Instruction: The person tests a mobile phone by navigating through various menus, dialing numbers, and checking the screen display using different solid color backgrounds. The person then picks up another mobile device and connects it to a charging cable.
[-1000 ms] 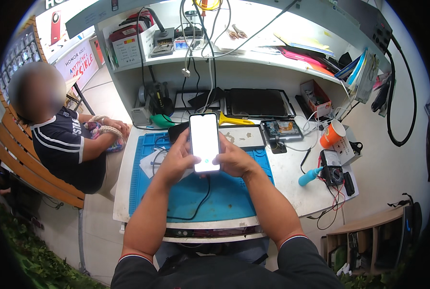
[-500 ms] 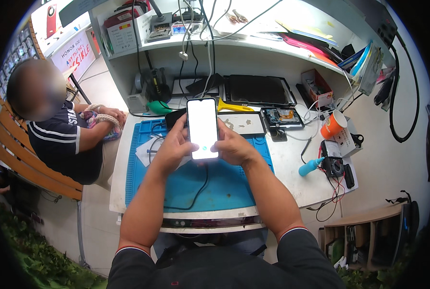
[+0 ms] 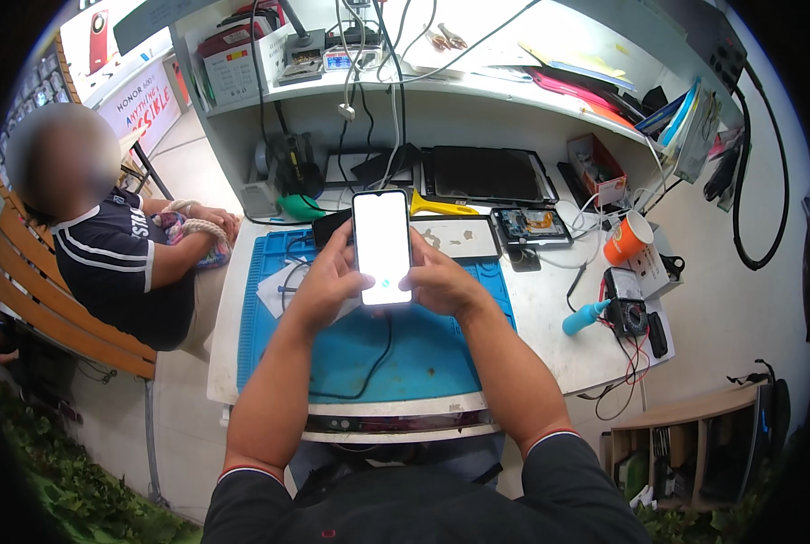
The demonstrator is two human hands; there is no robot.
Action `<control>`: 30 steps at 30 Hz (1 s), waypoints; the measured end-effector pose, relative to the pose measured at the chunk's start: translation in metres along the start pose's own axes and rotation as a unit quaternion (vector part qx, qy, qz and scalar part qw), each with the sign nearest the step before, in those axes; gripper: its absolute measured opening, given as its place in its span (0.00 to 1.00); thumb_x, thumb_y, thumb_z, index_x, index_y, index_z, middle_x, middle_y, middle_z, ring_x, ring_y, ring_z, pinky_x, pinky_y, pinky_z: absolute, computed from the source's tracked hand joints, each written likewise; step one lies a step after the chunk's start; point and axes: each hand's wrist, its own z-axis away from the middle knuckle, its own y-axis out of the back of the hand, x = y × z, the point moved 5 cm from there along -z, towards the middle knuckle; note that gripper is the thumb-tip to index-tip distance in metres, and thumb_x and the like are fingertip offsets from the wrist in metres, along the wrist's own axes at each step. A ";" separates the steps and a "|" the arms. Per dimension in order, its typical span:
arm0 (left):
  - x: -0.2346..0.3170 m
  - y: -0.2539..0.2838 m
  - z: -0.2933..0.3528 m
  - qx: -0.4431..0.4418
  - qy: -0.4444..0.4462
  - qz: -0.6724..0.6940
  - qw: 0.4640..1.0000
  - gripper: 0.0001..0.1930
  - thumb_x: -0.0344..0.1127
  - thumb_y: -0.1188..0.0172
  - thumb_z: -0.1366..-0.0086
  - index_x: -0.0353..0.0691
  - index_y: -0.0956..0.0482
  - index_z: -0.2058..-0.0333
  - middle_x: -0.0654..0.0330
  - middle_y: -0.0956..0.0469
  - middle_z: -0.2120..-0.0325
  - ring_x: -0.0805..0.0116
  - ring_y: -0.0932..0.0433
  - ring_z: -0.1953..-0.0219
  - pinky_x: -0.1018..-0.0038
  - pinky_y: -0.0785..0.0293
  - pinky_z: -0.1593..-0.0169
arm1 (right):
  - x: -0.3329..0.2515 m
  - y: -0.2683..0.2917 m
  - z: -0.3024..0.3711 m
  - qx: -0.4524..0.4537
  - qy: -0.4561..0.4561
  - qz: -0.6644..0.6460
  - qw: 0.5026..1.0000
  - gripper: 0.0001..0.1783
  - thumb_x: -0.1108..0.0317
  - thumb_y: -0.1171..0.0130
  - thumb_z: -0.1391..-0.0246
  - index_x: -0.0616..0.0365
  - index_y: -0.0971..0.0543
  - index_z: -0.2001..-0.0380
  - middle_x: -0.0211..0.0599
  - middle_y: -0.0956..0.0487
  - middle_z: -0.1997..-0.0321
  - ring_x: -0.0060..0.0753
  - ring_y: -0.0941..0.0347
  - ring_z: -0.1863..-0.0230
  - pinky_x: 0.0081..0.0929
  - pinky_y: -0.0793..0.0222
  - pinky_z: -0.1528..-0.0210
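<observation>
A smartphone point(image 3: 382, 240) with a bright, almost all-white screen is held upright above the blue work mat point(image 3: 405, 358). My left hand point(image 3: 331, 276) grips its left edge, thumb at the lower corner of the screen. On the opposite edge my right hand point(image 3: 443, 279) holds it the same way, its thumb by the lower right corner. Fingers behind the phone are hidden. Below it a black cable point(image 3: 385, 349) curves over the mat. A white paper point(image 3: 283, 286) lies beside my left hand, and a white panel with pale patches point(image 3: 455, 238) lies beyond my right.
Behind the mat lie a yellow-handled tool point(image 3: 441, 207), a large dark tablet screen point(image 3: 487, 172) and an opened device point(image 3: 532, 225). At right stand an orange cup point(image 3: 628, 238), a light blue bottle point(image 3: 586, 315) and a multimeter point(image 3: 626, 299). A person point(image 3: 124, 245) sits at left.
Both hands still hold the phone in nearly the same place. The whole view has shifted very slightly, and the seated person's head has moved a little left.
</observation>
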 end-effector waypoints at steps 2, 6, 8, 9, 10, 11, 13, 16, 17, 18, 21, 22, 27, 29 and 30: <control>0.003 -0.002 0.001 -0.005 -0.006 0.010 1.000 0.55 0.27 0.37 0.46 0.35 0.53 0.19 0.41 0.25 0.36 0.54 0.22 0.37 0.67 0.21 0.40 | -0.001 -0.001 0.000 -0.010 0.001 -0.009 1.000 0.64 0.81 0.48 0.65 0.49 0.51 0.18 0.55 0.27 0.32 0.58 0.18 0.40 0.61 0.11 0.50; 0.001 0.002 -0.001 -0.008 0.002 0.006 1.000 0.55 0.26 0.37 0.46 0.35 0.54 0.19 0.41 0.25 0.36 0.55 0.19 0.40 0.65 0.17 0.43 | -0.004 -0.001 0.001 -0.015 0.003 -0.016 1.000 0.62 0.80 0.48 0.63 0.50 0.51 0.18 0.56 0.26 0.33 0.59 0.17 0.42 0.60 0.11 0.51; 0.002 0.003 0.000 -0.019 -0.005 -0.003 1.000 0.56 0.24 0.38 0.45 0.35 0.56 0.19 0.39 0.26 0.36 0.55 0.15 0.44 0.63 0.12 0.48 | -0.005 -0.002 0.002 -0.008 0.005 -0.019 1.000 0.62 0.80 0.48 0.63 0.50 0.51 0.18 0.56 0.26 0.33 0.59 0.17 0.42 0.59 0.11 0.51; 0.001 0.003 0.000 -0.024 -0.004 -0.003 1.000 0.56 0.24 0.37 0.45 0.35 0.56 0.20 0.39 0.25 0.37 0.55 0.15 0.45 0.63 0.12 0.49 | -0.006 -0.002 0.003 -0.001 0.006 -0.020 1.000 0.62 0.80 0.48 0.63 0.50 0.51 0.18 0.56 0.26 0.33 0.59 0.17 0.42 0.59 0.11 0.51; 0.001 0.001 0.000 -0.029 -0.003 -0.004 1.000 0.55 0.24 0.37 0.45 0.34 0.56 0.20 0.39 0.24 0.38 0.55 0.14 0.46 0.63 0.11 0.49 | -0.006 -0.002 0.003 0.007 0.007 -0.022 1.000 0.62 0.80 0.47 0.62 0.51 0.50 0.18 0.56 0.27 0.33 0.58 0.18 0.41 0.58 0.11 0.51; 0.000 0.001 0.000 -0.034 -0.002 -0.004 0.999 0.55 0.24 0.36 0.45 0.34 0.56 0.20 0.39 0.23 0.39 0.56 0.14 0.47 0.63 0.11 0.50 | -0.004 0.002 0.002 0.014 0.010 -0.018 1.000 0.61 0.81 0.47 0.62 0.51 0.50 0.18 0.56 0.27 0.33 0.57 0.18 0.41 0.58 0.11 0.51; -0.005 0.002 -0.001 -0.033 0.007 -0.006 0.999 0.53 0.23 0.36 0.43 0.33 0.52 0.20 0.42 0.21 0.41 0.58 0.16 0.45 0.65 0.16 0.46 | 0.001 0.010 -0.001 0.029 0.017 -0.009 0.999 0.60 0.81 0.47 0.60 0.52 0.50 0.18 0.56 0.28 0.33 0.55 0.20 0.39 0.58 0.11 0.51; -0.007 0.002 -0.002 -0.021 0.002 -0.009 1.000 0.49 0.23 0.35 0.41 0.32 0.47 0.22 0.46 0.18 0.44 0.61 0.17 0.45 0.67 0.19 0.44 | 0.004 0.011 -0.001 0.024 0.018 -0.006 1.000 0.58 0.81 0.44 0.57 0.53 0.49 0.19 0.54 0.30 0.32 0.53 0.21 0.38 0.59 0.10 0.50; -0.007 0.002 -0.003 -0.016 -0.003 -0.010 1.000 0.47 0.24 0.35 0.39 0.31 0.46 0.23 0.46 0.17 0.45 0.62 0.16 0.46 0.68 0.19 0.44 | 0.003 0.010 -0.001 0.021 0.016 -0.004 1.000 0.57 0.81 0.44 0.56 0.53 0.49 0.19 0.54 0.30 0.32 0.53 0.21 0.38 0.60 0.10 0.50; -0.008 0.004 -0.003 -0.008 -0.007 -0.012 1.000 0.46 0.24 0.34 0.38 0.31 0.46 0.23 0.46 0.17 0.46 0.62 0.15 0.48 0.67 0.16 0.47 | 0.000 0.006 0.000 0.017 0.016 -0.001 1.000 0.57 0.81 0.44 0.55 0.53 0.49 0.19 0.54 0.30 0.32 0.53 0.21 0.38 0.60 0.10 0.50; -0.012 0.007 -0.005 0.007 -0.017 -0.015 1.000 0.44 0.25 0.33 0.36 0.31 0.44 0.24 0.45 0.15 0.49 0.62 0.12 0.51 0.66 0.11 0.53 | 0.000 0.003 0.000 0.019 0.017 -0.002 1.000 0.55 0.81 0.43 0.52 0.53 0.49 0.19 0.53 0.29 0.32 0.53 0.21 0.39 0.60 0.10 0.51; -0.013 0.007 -0.005 0.008 -0.018 -0.014 1.000 0.44 0.26 0.32 0.36 0.31 0.43 0.24 0.46 0.15 0.49 0.62 0.12 0.51 0.66 0.11 0.53 | 0.000 0.003 0.000 0.023 0.018 -0.005 1.000 0.55 0.81 0.43 0.52 0.53 0.49 0.19 0.53 0.29 0.32 0.53 0.21 0.39 0.60 0.10 0.52; -0.012 0.000 -0.003 0.024 -0.029 -0.038 0.999 0.45 0.26 0.30 0.37 0.31 0.42 0.25 0.46 0.15 0.49 0.64 0.13 0.50 0.70 0.14 0.50 | 0.005 0.004 -0.002 0.029 0.008 -0.001 1.000 0.56 0.81 0.43 0.52 0.51 0.49 0.18 0.51 0.29 0.32 0.47 0.22 0.38 0.52 0.13 0.46; -0.011 -0.002 -0.004 0.046 -0.039 -0.047 0.997 0.45 0.26 0.29 0.38 0.31 0.42 0.25 0.46 0.15 0.48 0.64 0.13 0.50 0.70 0.14 0.49 | 0.009 0.009 -0.003 0.020 0.016 0.016 1.000 0.56 0.81 0.43 0.53 0.51 0.49 0.18 0.50 0.29 0.32 0.45 0.23 0.37 0.48 0.15 0.43; -0.012 -0.003 -0.004 0.052 -0.033 -0.052 0.997 0.44 0.24 0.30 0.38 0.31 0.42 0.25 0.46 0.16 0.47 0.64 0.14 0.49 0.69 0.15 0.47 | 0.009 0.008 -0.003 0.017 0.019 0.023 0.999 0.57 0.81 0.43 0.53 0.51 0.49 0.18 0.49 0.29 0.32 0.45 0.24 0.37 0.46 0.15 0.42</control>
